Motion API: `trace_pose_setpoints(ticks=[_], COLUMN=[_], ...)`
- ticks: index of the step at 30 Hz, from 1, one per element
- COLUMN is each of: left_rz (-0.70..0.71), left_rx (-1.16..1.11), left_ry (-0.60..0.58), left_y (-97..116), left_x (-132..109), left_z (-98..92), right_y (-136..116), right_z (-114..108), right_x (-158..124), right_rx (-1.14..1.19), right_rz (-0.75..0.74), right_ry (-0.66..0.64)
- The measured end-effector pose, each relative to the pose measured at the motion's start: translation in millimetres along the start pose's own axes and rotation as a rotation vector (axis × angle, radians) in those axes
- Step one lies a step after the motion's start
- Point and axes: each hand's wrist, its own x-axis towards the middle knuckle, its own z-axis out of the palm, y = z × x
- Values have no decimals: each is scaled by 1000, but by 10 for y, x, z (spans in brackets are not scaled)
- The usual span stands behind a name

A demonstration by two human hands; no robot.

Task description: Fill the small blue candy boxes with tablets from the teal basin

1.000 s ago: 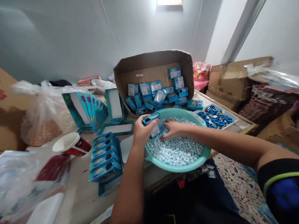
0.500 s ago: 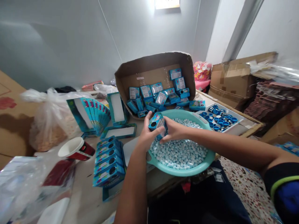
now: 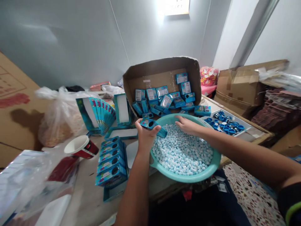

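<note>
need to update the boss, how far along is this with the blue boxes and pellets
Looks partway. Apparently done: blue boxes piled in the cardboard carton, and a stack of blue boxes on the table. In hand: the left hand holds a small blue box at the teal basin, the right hand touching white-blue pellets. Left: the basin looks nearly full, and blue caps sit in a white tray.

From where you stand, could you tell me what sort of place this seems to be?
Probably a makeshift packing room: a cardboard carton holds many small blue boxes, a teal plastic basin is heaped with pale blue pellets, and a white tray holds blue caps.
</note>
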Motion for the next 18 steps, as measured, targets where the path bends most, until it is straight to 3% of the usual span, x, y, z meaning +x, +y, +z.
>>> trace_pose_setpoints(ticks=[4,7,12,14,18], left_rz=[-35,-124,-116,-83,-33], left_rx=[35,-48,-202,-114,80], left_ry=[102,111,-106,-201,-265], left_y=[15,39,-21,-43,-15], left_x=[47,24,7,6,-8], left_z=[-40,14,105,115,121], right_y=[-90,-250,-415,-460,-570], right_z=[75,148,181,194,284], right_x=[-130,-243,-281,-278,-315], right_rx=[-121,-240,-190,-102,136], right_rz=[-47,-81,-66,-88,-124], right_ry=[-69,-130,-164,-183,-215])
